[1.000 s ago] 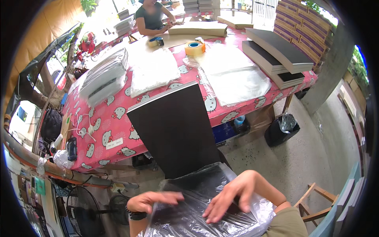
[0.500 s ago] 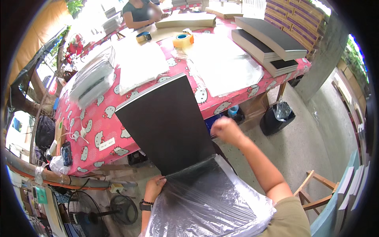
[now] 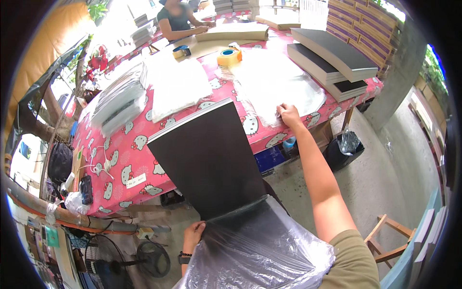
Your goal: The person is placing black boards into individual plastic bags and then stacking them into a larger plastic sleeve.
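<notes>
A thick stack of paper with a black top cover [image 3: 204, 159] leans from my lap up against the table edge. A clear plastic bag [image 3: 260, 245] is drawn over its lower end. My left hand [image 3: 194, 233] pinches the rim of the bag at the stack's left side. With my arm stretched forward, my right hand [image 3: 289, 115] is at the front edge of a pile of clear plastic sheets [image 3: 274, 91] on the table. Its fingers are closed, and what they hold, if anything, is too small to make out.
The table wears a pink patterned cloth [image 3: 115, 178]. On it are a roll of tape [image 3: 229, 57], plastic-wrapped bundles [image 3: 122, 98] and black-covered stacks [image 3: 337, 53]. Across the table sits another person [image 3: 175, 21]. A black bin [image 3: 342, 153], a wooden stool [image 3: 390, 236] and a fan [image 3: 151, 259] stand around.
My right hand has moved forward and up from beside the black-covered stack to the plastic sheets on the table. My left hand keeps its pinch on the bag. The view has shifted slightly.
</notes>
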